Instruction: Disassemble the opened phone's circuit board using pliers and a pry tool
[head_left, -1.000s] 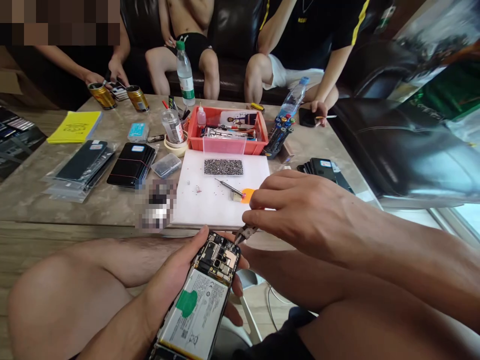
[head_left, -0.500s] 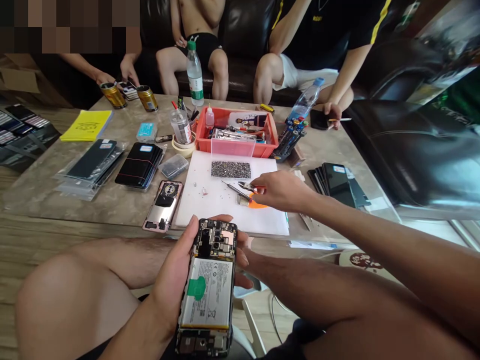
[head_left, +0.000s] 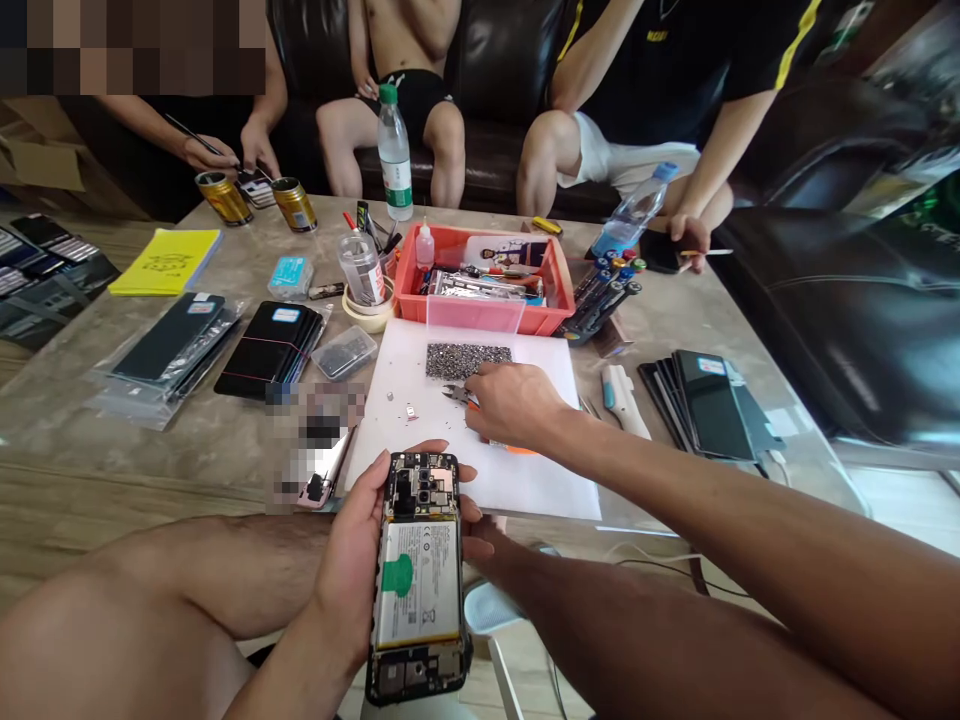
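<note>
Brown leather sofa seats line the far side of the room, behind a stone-topped bench. Nearest to the work, the right hand has its fingers curled in closely over the handle end of a pair of pliers, whose tips point left; the back of the hand hides most of the hold. The left hand cradles an opened phone short of the bench, thumb along one edge and fingers wrapped beneath, tips showing past the other. Its battery and upper circuit board face up, bare.

To do this well, I would keep the phone gripped by its frame, thumb off the board, and hold it level so nothing loose slides out. The pliers' metal tips are best kept clear of the battery, where a nick could be dangerous, and moved low and slowly over the white mat: the tray of small screws sits just beyond them and could easily be tipped.

Farther out are a red bin of tools and, to the right, a fanned stack of dark phones.
</note>
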